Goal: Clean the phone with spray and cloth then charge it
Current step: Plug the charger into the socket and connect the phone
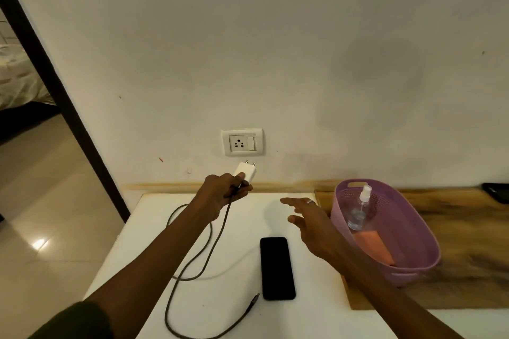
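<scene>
A black phone (277,268) lies flat, screen up, on a white table (303,316), near the table's middle and nearer the viewer than either hand. It is not plugged in: the free end of a dark charging cable (192,264) rests on the table just to the left of the phone's near corner, close to it but apart.

The cable loops loosely across the table and rises to the left hand (223,192), which pinches a white charger plug (245,172) between thumb and fingers, its two metal pins pointing up towards the wall. The plug hangs just below a white wall socket (242,142), not yet inserted. A rocker switch sits beside the socket holes; whether it is on cannot be told.

The right hand (311,221) hovers over the table with fingers spread and holds nothing. It is between the phone and a purple plastic basket (407,253), which stands on a wooden board at the right. Inside the basket a clear spray bottle (359,209) leans against the wall, above an orange cloth (377,248).

The cleaning things look put away, so the charging step seems to be in hand. The risks, as a judgement: the pins may miss the holes if the plug is tilted, and lifting the plug may drag the slack cable across the table, tugging its loose end away from the phone.
</scene>
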Tool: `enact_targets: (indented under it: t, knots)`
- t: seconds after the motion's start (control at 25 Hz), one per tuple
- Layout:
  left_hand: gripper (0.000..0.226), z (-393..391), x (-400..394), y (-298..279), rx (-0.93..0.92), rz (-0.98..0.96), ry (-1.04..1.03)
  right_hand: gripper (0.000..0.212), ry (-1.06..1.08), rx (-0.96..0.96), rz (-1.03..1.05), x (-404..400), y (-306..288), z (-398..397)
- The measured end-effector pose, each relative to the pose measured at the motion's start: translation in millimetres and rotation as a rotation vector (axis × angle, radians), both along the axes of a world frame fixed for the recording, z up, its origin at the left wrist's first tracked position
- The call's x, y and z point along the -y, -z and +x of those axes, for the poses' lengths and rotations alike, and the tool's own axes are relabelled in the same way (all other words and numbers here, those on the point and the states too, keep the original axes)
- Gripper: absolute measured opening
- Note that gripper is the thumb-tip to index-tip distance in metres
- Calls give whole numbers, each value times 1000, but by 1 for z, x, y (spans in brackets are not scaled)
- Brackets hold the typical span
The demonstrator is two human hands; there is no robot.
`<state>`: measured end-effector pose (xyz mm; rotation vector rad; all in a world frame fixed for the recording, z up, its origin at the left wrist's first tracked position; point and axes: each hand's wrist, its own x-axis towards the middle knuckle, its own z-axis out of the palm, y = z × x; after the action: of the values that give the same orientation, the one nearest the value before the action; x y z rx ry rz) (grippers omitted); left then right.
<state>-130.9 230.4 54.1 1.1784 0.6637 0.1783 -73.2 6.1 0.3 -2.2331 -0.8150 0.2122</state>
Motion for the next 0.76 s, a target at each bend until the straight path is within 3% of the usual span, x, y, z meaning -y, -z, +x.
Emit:
enact_targets:
  t: [0.24,0.52,0.76]
  knots:
    - [23,62,-22,19,2,12,-144,40,-36,-42,-121,3,54,16]
    - [4,102,-42,31,-43,-15,-229,39,-53,-75,-145,3,86,22]
    - [11,112,-39,41,-45,-4,-309,38,-40,-97,-109,5,95,19]
